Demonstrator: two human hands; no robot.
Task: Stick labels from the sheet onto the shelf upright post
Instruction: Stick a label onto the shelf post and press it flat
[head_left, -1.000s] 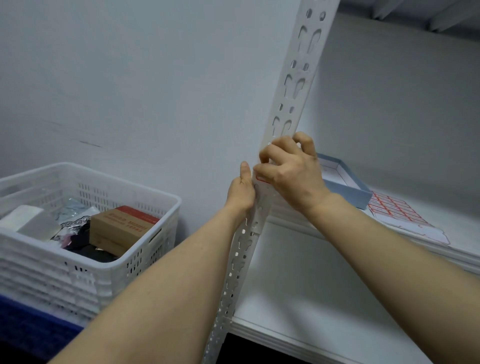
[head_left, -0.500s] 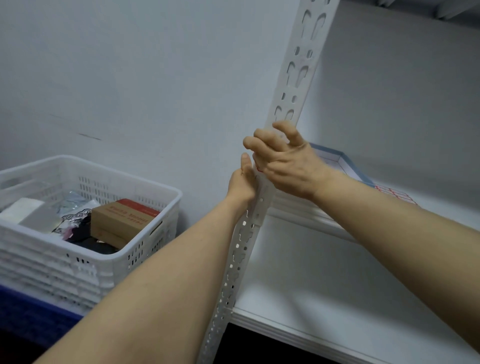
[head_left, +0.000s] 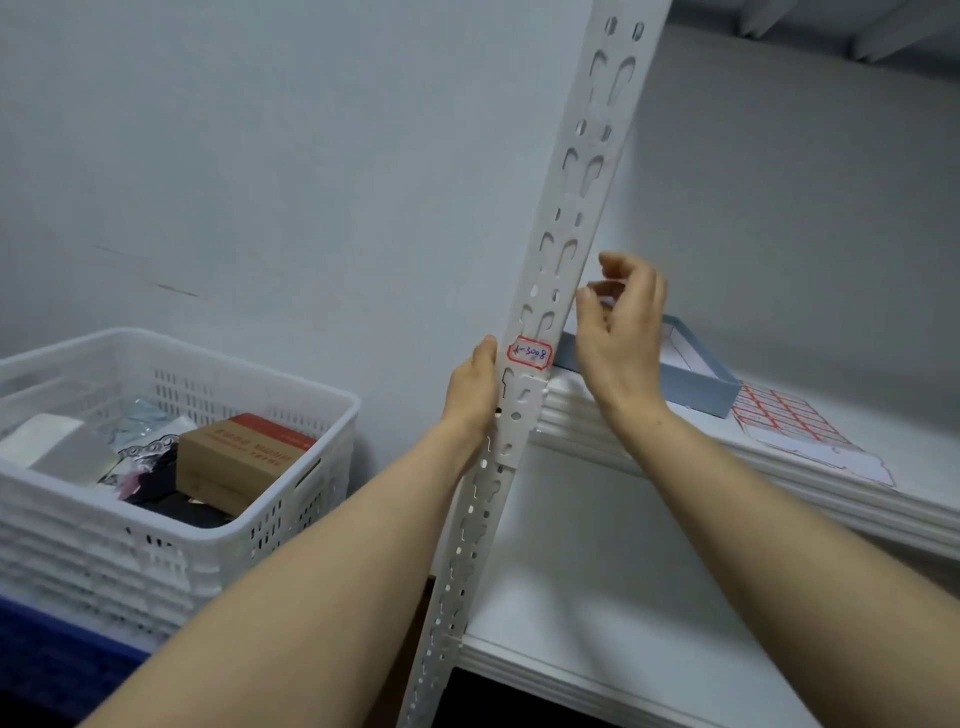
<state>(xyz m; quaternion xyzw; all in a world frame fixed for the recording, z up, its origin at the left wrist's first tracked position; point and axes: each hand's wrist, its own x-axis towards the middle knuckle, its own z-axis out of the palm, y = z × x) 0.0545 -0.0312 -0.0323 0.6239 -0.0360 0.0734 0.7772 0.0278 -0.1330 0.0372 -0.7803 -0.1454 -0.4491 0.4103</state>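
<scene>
The shelf upright post (head_left: 566, 249) is being seen slightly tilted, running from the near bottom of the view up to the far top. Its left edge is being grasped by the left grip (head_left: 472, 389), with the thumb being laid straight up along that edge and the fingers being hidden behind the metal. A red-bordered label (head_left: 530, 353) with blue handwriting is being carried flat on the post's front face, just right of the left thumb tip and just above where the upper shelf (head_left: 924, 447) is meeting the post. The right grip (head_left: 621, 332) is being shown released, its fingers loosely curled round nothing, just right of the post and apart from the label. Farther right, the label sheet (head_left: 795, 431) is being borne flat on the upper shelf, just beside a shallow blue box (head_left: 701, 384). At the left, a white basket (head_left: 234, 530) is being shown with a brown carton (head_left: 244, 457) lying inside it.
</scene>
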